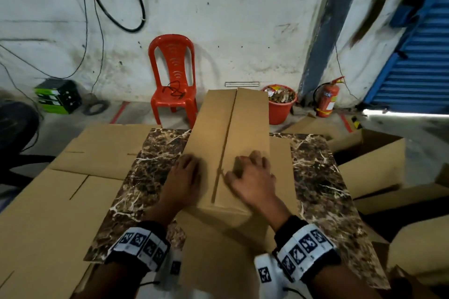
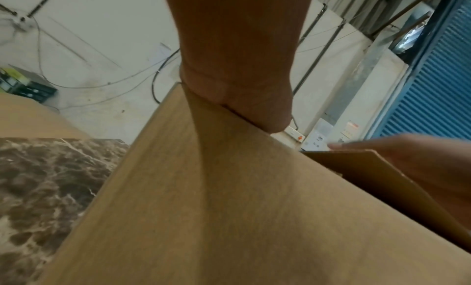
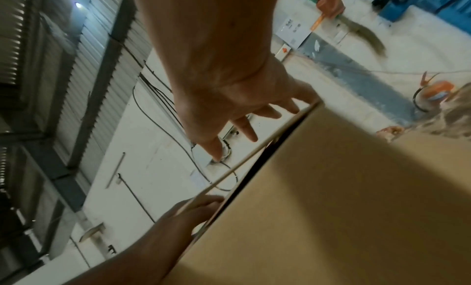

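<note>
Your cardboard box [image 1: 228, 128] (on the bench [image 1: 155, 153]) lies beneath both palms: left hand [image 1: 187, 172] flat, right hand [image 1: 250, 173] spread, neither gripping.

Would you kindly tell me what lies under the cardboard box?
The marble-patterned tabletop shows on both sides of the cardboard box; whatever lies directly beneath its base is covered.

wall [image 1: 243, 19]: white, stained | floor [image 1: 73, 128]: grey | chair [image 1: 173, 80]: red plastic | shutter [image 1: 418, 68]: blue
</note>
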`<action>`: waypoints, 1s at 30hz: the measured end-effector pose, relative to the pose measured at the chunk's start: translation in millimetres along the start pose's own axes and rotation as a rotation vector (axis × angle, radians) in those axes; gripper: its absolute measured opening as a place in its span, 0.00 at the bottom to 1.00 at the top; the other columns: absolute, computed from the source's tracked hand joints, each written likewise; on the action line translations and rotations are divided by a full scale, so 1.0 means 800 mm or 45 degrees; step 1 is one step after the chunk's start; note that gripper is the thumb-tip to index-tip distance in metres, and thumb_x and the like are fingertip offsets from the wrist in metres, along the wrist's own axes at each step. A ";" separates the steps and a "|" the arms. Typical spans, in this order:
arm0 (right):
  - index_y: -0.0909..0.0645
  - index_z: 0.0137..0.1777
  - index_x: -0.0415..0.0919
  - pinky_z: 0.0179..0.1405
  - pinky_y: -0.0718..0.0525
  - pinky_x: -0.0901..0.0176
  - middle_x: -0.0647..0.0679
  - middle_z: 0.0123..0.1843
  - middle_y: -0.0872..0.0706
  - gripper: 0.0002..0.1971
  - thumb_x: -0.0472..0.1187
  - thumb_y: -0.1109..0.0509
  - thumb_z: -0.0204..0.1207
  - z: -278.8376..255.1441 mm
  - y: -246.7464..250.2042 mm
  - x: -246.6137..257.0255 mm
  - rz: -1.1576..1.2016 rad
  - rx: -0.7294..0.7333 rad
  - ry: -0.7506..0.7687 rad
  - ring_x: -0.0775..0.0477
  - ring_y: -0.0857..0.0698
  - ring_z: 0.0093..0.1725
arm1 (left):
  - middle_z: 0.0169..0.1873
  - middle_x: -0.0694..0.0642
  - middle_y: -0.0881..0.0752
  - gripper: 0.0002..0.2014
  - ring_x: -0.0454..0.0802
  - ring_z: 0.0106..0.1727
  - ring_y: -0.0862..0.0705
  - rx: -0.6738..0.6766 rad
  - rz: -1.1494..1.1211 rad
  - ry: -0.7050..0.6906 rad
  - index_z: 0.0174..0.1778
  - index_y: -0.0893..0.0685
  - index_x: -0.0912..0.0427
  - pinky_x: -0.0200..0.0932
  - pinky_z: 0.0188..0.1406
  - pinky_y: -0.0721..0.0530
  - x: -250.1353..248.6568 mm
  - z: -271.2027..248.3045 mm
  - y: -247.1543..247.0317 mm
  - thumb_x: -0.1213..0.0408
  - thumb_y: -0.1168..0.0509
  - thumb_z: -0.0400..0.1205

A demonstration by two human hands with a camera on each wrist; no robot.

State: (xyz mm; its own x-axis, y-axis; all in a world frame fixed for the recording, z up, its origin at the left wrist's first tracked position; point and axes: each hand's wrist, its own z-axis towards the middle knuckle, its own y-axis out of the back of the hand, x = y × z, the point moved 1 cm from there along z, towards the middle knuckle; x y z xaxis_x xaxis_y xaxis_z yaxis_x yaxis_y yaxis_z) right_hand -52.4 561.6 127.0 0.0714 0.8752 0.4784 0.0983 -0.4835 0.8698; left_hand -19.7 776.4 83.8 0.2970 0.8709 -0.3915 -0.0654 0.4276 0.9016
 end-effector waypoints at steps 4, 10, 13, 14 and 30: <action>0.47 0.83 0.52 0.72 0.55 0.11 0.38 0.88 0.60 0.47 0.76 0.41 0.70 -0.010 -0.019 0.031 -0.195 0.104 -0.167 0.26 0.59 0.85 | 0.72 0.63 0.25 0.21 0.62 0.73 0.26 -0.046 -0.023 0.009 0.70 0.21 0.64 0.58 0.71 0.23 -0.002 -0.003 -0.010 0.59 0.41 0.83; 0.36 0.79 0.51 0.74 0.31 0.34 0.42 0.82 0.34 0.41 0.68 0.30 0.69 -0.015 0.022 0.034 0.151 0.018 -0.263 0.33 0.35 0.80 | 0.71 0.58 0.25 0.22 0.58 0.74 0.28 -0.051 0.058 -0.006 0.69 0.21 0.60 0.56 0.73 0.25 -0.010 0.001 -0.019 0.54 0.44 0.82; 0.26 0.74 0.45 0.58 0.22 0.55 0.42 0.67 0.16 0.29 0.51 0.28 0.73 -0.020 0.070 0.025 0.329 -0.178 -0.268 0.37 0.18 0.66 | 0.71 0.60 0.24 0.29 0.60 0.74 0.28 -0.056 0.112 -0.021 0.68 0.21 0.60 0.58 0.72 0.25 -0.012 -0.001 -0.019 0.44 0.50 0.81; 0.24 0.73 0.45 0.57 0.20 0.54 0.42 0.65 0.14 0.28 0.49 0.28 0.72 -0.022 0.086 0.019 0.332 -0.245 -0.272 0.38 0.16 0.64 | 0.72 0.60 0.24 0.31 0.60 0.74 0.28 -0.052 0.124 -0.040 0.68 0.21 0.60 0.59 0.72 0.26 -0.011 -0.002 -0.018 0.42 0.52 0.81; 0.19 0.61 0.35 0.57 0.22 0.54 0.36 0.59 0.15 0.16 0.46 0.42 0.86 -0.057 0.002 -0.107 -0.036 -0.211 -0.536 0.36 0.16 0.63 | 0.70 0.59 0.23 0.34 0.59 0.73 0.26 0.020 0.209 -0.122 0.66 0.21 0.57 0.65 0.71 0.27 -0.019 -0.001 -0.015 0.35 0.56 0.81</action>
State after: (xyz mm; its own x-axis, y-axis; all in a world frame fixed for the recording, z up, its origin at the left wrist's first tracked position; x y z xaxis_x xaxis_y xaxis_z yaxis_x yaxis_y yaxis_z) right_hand -103.2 486.3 92.9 0.4719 0.7891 0.3933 -0.0519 -0.4205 0.9058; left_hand -24.1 758.4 79.1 0.3730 0.9013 -0.2203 -0.1059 0.2772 0.9549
